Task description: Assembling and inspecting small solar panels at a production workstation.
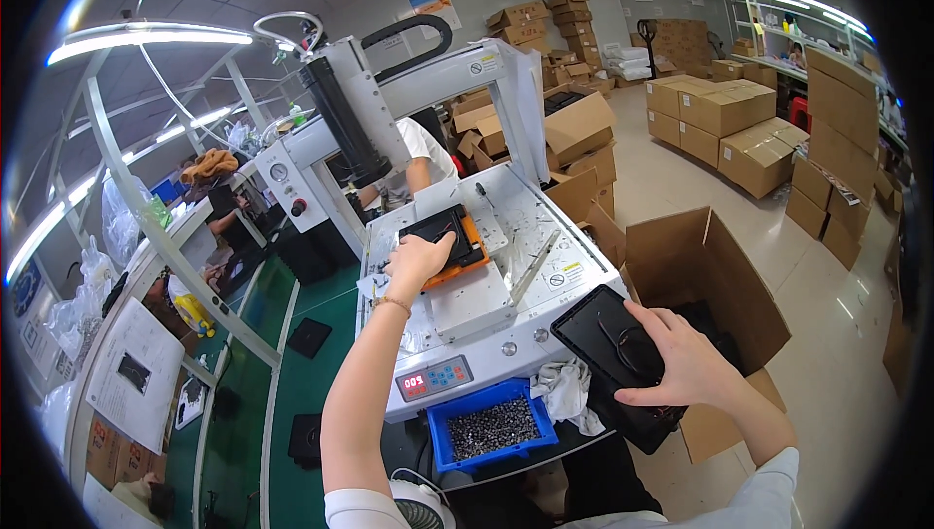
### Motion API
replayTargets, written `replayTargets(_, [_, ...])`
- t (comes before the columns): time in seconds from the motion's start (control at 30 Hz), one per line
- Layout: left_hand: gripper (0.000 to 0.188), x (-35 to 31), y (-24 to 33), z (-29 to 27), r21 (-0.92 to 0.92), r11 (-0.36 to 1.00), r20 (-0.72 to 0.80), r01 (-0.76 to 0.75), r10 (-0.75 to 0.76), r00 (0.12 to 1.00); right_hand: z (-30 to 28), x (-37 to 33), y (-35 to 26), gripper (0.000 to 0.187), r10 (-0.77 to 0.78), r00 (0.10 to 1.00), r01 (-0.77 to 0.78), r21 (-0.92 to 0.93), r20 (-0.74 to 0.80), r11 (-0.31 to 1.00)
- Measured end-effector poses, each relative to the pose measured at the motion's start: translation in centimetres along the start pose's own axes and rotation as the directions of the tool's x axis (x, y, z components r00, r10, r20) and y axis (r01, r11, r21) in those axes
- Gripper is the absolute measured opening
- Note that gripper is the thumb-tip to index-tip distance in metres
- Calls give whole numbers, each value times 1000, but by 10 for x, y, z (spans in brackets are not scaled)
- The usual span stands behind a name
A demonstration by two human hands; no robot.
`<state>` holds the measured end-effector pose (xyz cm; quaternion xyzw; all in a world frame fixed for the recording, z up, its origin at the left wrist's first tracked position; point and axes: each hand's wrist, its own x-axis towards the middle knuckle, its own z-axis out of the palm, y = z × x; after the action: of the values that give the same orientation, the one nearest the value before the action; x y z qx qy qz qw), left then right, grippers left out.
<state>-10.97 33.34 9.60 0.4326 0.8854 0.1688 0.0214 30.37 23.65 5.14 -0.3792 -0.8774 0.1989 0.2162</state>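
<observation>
My left hand (416, 263) reaches onto a benchtop machine and grips a black plastic panel (449, 224), its thumb lying over the panel. The panel sits in an orange fixture (475, 235) on the machine's white bed. At the right front, my right hand (681, 354) holds a black rectangular plastic housing (595, 327) by its right side, thumb and fingers apart across it. A thin dark wire loops inside this housing, which is tilted beyond the machine's front corner. Another black part shows beneath it, partly hidden.
Above the bed hangs the machine's black cylinder (342, 121) on a gantry. A blue bin of small metal screws (489, 430) and a crumpled white cloth (566, 391) are at the front. An open carton (715, 276) stands right; a green conveyor (326, 320) runs left. Someone sits behind the machine.
</observation>
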Motion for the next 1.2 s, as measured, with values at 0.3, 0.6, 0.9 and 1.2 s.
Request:
replayTargets(0.3, [139, -34, 30, -9, 228, 974, 223, -12, -40, 974, -10, 6, 4, 105, 13, 994, -9, 38, -111, 999])
replayTargets(0.6, [122, -11, -2, -52, 64, 968, 71, -241, 237, 969, 9, 88, -20, 111, 63, 979, -83, -94, -196, 992])
replayTargets(0.9, [119, -80, -70, -120, -28, 1000, -40, -3, 2, 999, 98, 235, -135, 116, 64, 978, -119, -279, -197, 953])
replayTargets(1.2, [124, -140, -116, -113, 70, 997, -41, 37, -34, 999, 133, 268, -178, 118, 335, 939, -336, -395, -74, 855])
